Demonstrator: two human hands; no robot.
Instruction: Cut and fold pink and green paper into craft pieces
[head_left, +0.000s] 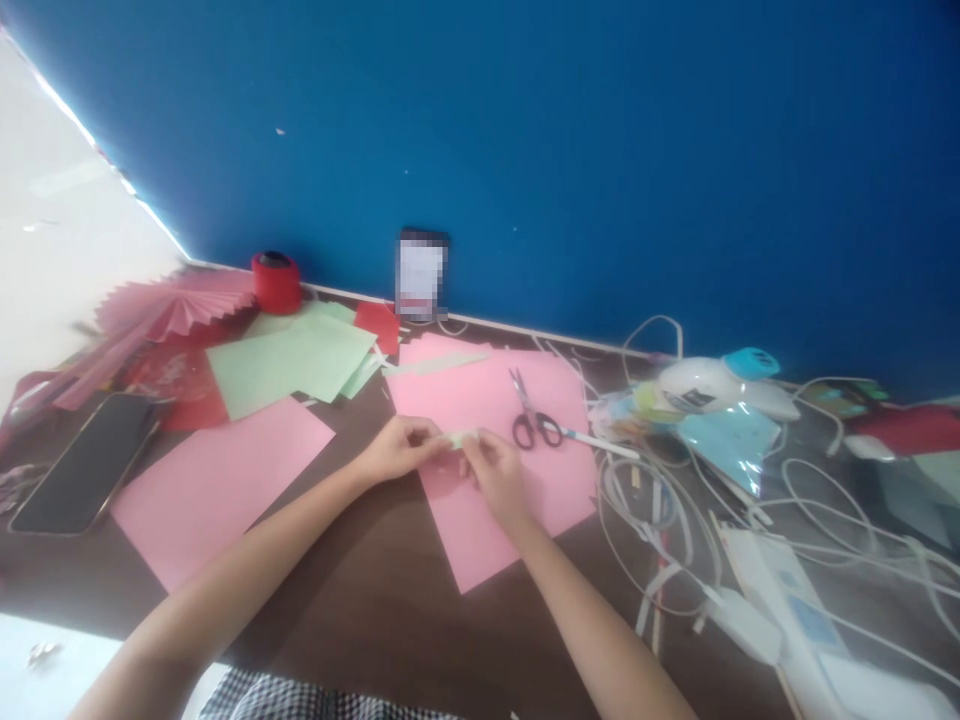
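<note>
My left hand and my right hand meet over a pink paper sheet on the dark brown table. Both pinch a small pale green paper strip between their fingertips, one hand at each end. The fingers of both hands are curled closed on it. Black-handled scissors lie on the same pink sheet, just right of my right hand. A white pen lies beside the scissors.
Another pink sheet and green sheets lie to the left, with a phone, a pink folded paper fan and a red tape roll. White cables and white devices clutter the right. A blue wall stands behind.
</note>
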